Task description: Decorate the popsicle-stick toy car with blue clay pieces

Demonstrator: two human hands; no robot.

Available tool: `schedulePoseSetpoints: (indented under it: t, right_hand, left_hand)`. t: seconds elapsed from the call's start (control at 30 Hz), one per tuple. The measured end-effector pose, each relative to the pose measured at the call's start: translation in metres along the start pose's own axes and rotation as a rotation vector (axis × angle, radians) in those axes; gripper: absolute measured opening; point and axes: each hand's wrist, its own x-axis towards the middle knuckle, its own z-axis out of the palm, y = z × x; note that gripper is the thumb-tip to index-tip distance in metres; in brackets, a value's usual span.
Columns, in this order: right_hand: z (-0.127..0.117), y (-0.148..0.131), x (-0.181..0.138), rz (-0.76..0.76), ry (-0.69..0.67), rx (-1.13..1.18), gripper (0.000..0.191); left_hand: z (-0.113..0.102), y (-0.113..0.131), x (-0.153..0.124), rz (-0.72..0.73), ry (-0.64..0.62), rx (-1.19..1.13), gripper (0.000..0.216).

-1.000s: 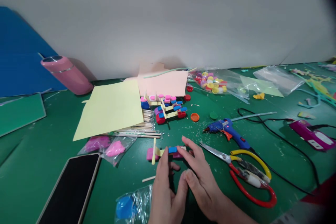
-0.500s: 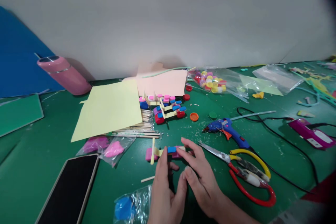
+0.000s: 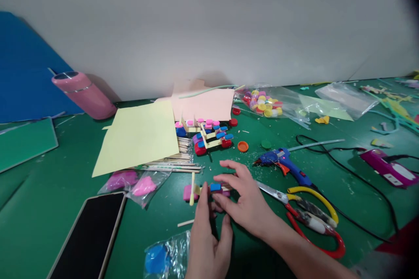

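A small stick-and-cap piece, made of pink caps, a blue cap and short wooden sticks, lies on the green table near the front middle. My left hand comes up from below with straight fingers, its index fingertip resting on the piece. My right hand reaches in from the right. Its curled fingers and thumb close around the end that carries the blue cap. A larger finished stick-and-cap model stands farther back, untouched.
Red-and-yellow scissors and a blue glue gun with its cord lie right of my hands. A phone, bags of pink pieces, a bag of blue caps, yellow paper, wooden sticks and a pink bottle sit to the left.
My right hand has moved forward and left over the small piece, and its fingers have curled onto the blue-cap end. My left hand stays almost where it was.
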Motion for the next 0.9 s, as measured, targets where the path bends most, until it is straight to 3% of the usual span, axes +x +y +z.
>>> schedulePoseSetpoints:
  t: [0.4,0.9]
  right_hand:
    - [0.0029,0.0018,0.0060,-0.023,-0.027,-0.021,0.019]
    - [0.0035,0.0049,0.0070,-0.040,-0.019,-0.022,0.018]
  left_hand:
    - [0.0003,0.0012,0.0021,0.142,-0.008,0.022,0.045]
    - [-0.0039,-0.0021,0.0038,0.152,-0.062,0.068,0.050]
